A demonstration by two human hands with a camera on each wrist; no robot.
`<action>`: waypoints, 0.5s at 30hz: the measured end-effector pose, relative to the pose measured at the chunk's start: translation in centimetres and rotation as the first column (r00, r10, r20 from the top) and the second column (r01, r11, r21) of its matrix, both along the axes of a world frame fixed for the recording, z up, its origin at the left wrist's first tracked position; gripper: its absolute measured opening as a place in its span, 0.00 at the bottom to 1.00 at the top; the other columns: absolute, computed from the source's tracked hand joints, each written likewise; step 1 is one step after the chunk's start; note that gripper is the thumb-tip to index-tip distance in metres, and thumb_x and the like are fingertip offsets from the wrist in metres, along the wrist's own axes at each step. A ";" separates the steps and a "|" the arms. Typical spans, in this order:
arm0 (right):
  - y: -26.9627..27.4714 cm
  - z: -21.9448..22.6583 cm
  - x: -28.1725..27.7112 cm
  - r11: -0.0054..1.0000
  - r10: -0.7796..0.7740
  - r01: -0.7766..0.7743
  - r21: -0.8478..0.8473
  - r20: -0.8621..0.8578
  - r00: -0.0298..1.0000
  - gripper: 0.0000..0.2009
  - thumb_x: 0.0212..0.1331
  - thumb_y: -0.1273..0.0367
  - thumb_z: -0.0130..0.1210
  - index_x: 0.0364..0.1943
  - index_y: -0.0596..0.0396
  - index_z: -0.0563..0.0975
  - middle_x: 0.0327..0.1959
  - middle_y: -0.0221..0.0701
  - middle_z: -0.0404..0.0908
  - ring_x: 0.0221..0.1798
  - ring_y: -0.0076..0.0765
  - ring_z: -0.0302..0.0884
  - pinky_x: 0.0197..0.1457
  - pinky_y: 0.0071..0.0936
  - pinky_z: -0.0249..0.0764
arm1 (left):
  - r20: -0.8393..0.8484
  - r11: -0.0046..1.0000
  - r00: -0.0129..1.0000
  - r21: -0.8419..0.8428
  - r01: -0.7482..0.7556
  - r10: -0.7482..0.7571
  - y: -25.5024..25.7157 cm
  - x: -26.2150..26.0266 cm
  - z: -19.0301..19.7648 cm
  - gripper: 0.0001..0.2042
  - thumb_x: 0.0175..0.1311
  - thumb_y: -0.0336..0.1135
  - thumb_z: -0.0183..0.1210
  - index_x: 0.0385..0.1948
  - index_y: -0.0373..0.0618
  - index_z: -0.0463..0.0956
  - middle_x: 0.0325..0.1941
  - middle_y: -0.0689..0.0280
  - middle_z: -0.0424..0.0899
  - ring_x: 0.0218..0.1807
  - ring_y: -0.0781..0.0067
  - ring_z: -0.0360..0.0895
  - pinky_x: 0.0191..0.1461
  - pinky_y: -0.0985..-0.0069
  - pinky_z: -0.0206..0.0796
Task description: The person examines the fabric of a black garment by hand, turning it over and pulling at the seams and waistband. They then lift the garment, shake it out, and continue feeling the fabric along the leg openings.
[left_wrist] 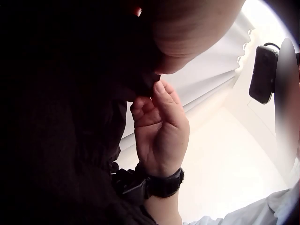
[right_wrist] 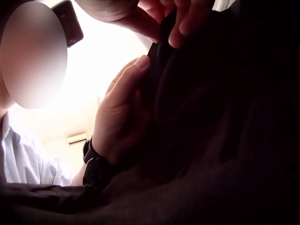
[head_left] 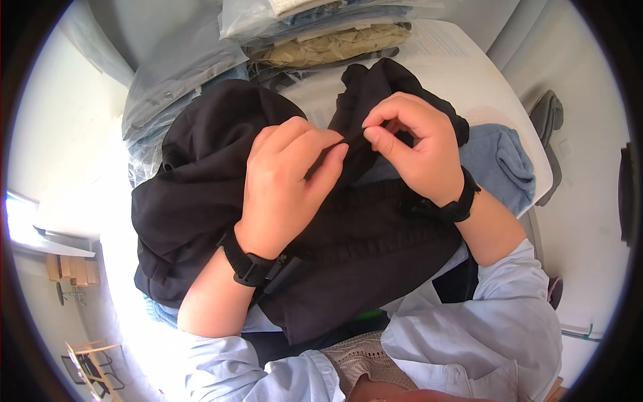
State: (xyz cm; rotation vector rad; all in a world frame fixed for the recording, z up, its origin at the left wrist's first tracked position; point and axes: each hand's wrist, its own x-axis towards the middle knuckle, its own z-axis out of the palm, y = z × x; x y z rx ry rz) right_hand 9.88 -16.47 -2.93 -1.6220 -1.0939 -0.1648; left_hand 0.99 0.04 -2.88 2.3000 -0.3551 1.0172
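Observation:
A large black garment (head_left: 214,181) lies bunched over the table and reaches down toward the person's lap. My left hand (head_left: 284,181) pinches a fold of its cloth between thumb and fingers. Just to the right, my right hand (head_left: 425,147) pinches the same strip of cloth, thumb against curled forefinger. Both sets of fingertips are close together. From the left wrist view, the right hand (left_wrist: 161,131) grips the dark edge from below the left hand (left_wrist: 192,28). In the right wrist view, the left thumb (right_wrist: 136,70) lies along the cloth edge; much of the garment there is too dark for detail.
Clear plastic bags (head_left: 181,74) of folded clothes are stacked at the table's back, one holding khaki cloth (head_left: 335,48). Blue denim (head_left: 495,161) lies at the right, under the black garment. The white table (head_left: 462,63) has its edge at the right, near a wall.

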 end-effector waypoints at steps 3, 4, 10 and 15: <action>-0.2 0.0 0.7 0.993 -0.112 0.112 0.021 -0.019 0.994 0.04 0.50 0.75 0.58 0.29 0.58 0.75 0.28 0.28 0.76 0.25 0.22 0.71 0.28 0.17 0.67 | -0.049 0.998 0.999 0.057 -0.005 0.008 0.1 -0.3 0.3 0.04 0.49 0.23 0.61 0.27 0.37 0.76 0.25 0.61 0.75 0.28 0.65 0.73 0.32 0.76 0.65; -0.4 0.1 1.0 0.993 -0.112 0.112 0.022 -0.019 0.994 0.04 0.50 0.75 0.58 0.29 0.58 0.75 0.28 0.28 0.76 0.25 0.22 0.71 0.28 0.17 0.67 | -0.036 0.998 0.999 0.059 -0.010 0.012 0.0 -0.2 0.3 0.04 0.50 0.23 0.61 0.27 0.37 0.76 0.25 0.61 0.75 0.28 0.64 0.73 0.32 0.76 0.65; -0.5 0.0 1.3 0.992 -0.127 0.127 -0.010 -0.028 0.992 0.05 0.49 0.75 0.59 0.30 0.57 0.76 0.29 0.26 0.76 0.20 0.17 0.65 0.24 0.15 0.62 | -0.036 0.997 0.998 0.059 -0.044 0.046 0.1 -0.3 0.2 0.04 0.50 0.23 0.60 0.28 0.36 0.76 0.24 0.60 0.75 0.28 0.63 0.74 0.33 0.75 0.65; -0.2 0.7 0.3 0.989 -0.119 0.122 -0.083 0.044 0.992 0.07 0.47 0.76 0.59 0.32 0.56 0.77 0.30 0.27 0.75 0.18 0.19 0.65 0.24 0.17 0.62 | -0.009 0.998 0.998 0.014 -0.059 0.059 0.1 0.0 -0.3 0.05 0.46 0.24 0.61 0.26 0.41 0.76 0.21 0.64 0.72 0.24 0.63 0.69 0.31 0.71 0.60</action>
